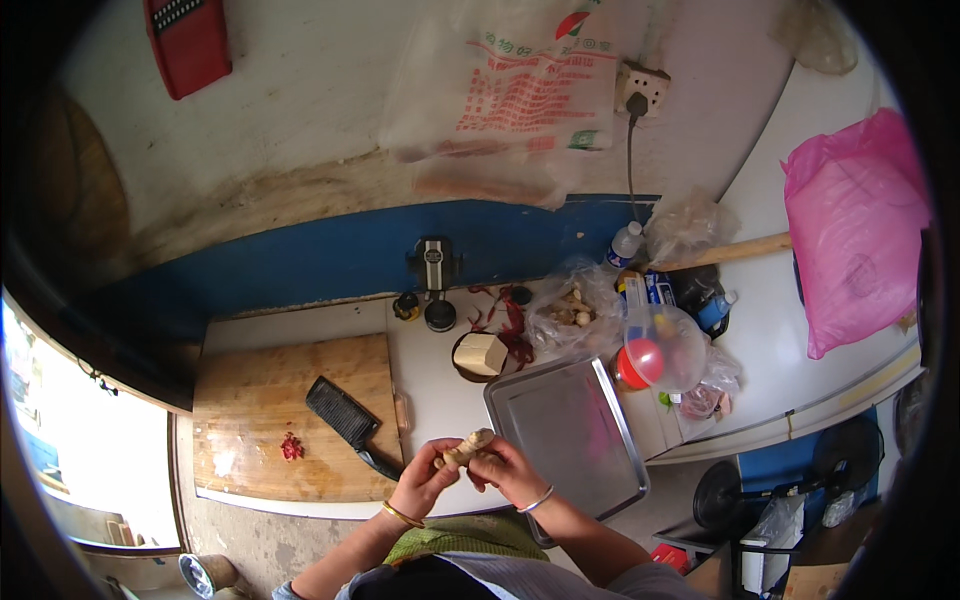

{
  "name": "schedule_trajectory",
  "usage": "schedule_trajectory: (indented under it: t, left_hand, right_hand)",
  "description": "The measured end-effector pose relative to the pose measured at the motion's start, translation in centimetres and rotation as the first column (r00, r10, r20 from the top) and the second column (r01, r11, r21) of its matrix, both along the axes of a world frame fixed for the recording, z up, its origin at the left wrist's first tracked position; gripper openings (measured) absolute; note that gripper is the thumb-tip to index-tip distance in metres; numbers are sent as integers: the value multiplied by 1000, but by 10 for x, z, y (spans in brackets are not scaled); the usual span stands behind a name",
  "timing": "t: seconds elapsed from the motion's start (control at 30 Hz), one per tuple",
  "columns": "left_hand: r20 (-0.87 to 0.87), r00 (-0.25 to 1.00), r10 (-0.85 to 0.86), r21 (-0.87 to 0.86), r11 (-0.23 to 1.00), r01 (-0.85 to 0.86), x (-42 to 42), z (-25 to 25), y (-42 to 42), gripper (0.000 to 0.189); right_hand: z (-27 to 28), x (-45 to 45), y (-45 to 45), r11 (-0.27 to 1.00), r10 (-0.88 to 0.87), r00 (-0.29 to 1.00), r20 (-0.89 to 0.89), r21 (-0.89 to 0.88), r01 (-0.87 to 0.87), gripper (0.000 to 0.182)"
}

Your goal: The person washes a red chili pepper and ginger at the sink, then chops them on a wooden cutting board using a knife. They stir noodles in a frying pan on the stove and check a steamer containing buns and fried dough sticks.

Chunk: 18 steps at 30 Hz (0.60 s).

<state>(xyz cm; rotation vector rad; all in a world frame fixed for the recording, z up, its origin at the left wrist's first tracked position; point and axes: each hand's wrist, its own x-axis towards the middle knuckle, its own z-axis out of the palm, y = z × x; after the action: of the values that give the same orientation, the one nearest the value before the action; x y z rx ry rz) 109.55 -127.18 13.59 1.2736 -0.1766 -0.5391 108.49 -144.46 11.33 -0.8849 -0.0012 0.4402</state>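
Observation:
A knobbly piece of ginger root [469, 448] is held between my two hands over the counter's front edge. My left hand [426, 472] grips its lower left end, and my right hand [506, 469] has its fingers around the right side. To the left lies a wooden cutting board [255, 397] with a dark-bladed cleaver [343, 412] at its right part and a small heap of chopped red pieces [292, 447]. On the right is a metal tray [562, 427]. Behind it, a clear plastic bag [551, 319] holds more ginger or similar pieces.
Dried red chillies [513, 315] lie near a bowl with a pale block [480, 354]. A red-lidded jar [639, 364], a plastic bottle [624, 244] and a pink bag [859, 232] stand farther right. Two small dark-lidded jars [440, 316] are near the blue wall panel.

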Motion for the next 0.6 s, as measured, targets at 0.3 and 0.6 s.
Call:
schedule_trajectory:
  t: [0.3, 0.6]
  left_hand:
    - [89, 990, 113, 112, 986, -122, 2, -9, 3, 48]
    - [-107, 924, 367, 136, 926, -352, -51, -43, 58, 33]
  right_hand:
    - [-15, 72, -94, 863, -503, 834, -225, -188, 470, 19]
    - [-114, 226, -218, 353, -869, 489, 81, -590, 726, 15]
